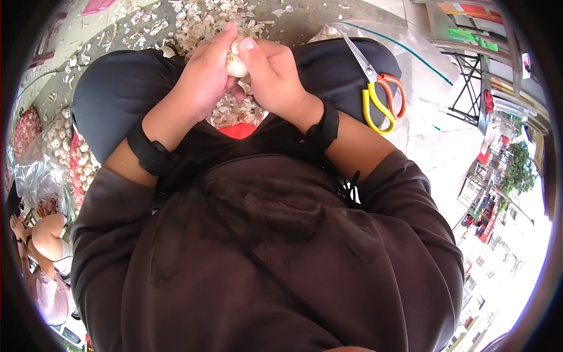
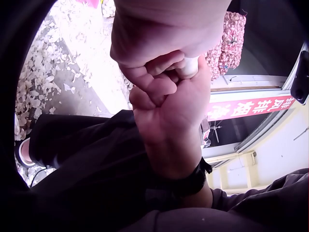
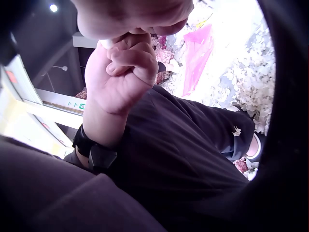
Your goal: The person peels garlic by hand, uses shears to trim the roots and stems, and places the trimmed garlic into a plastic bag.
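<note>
A: Where is the rounded white garlic bulb (image 1: 237, 66)?
B: Upper middle of the head view, gripped between the person's left hand (image 1: 201, 75) and right hand (image 1: 277, 75), which meet around it.
A: All visible?
B: No, the hands cover its sides; both wrist views show only a white sliver.
A: And the steel scissors (image 1: 370, 74) with yellow and red handles?
B: Upper right, on a dark-trousered thigh (image 1: 384, 56); the papery pale peelings (image 1: 229, 112) below the hands are partly hidden

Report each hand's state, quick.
Left hand: closed, holding the garlic bulb.
Right hand: closed, holding the same garlic bulb, thumb against it.
</note>
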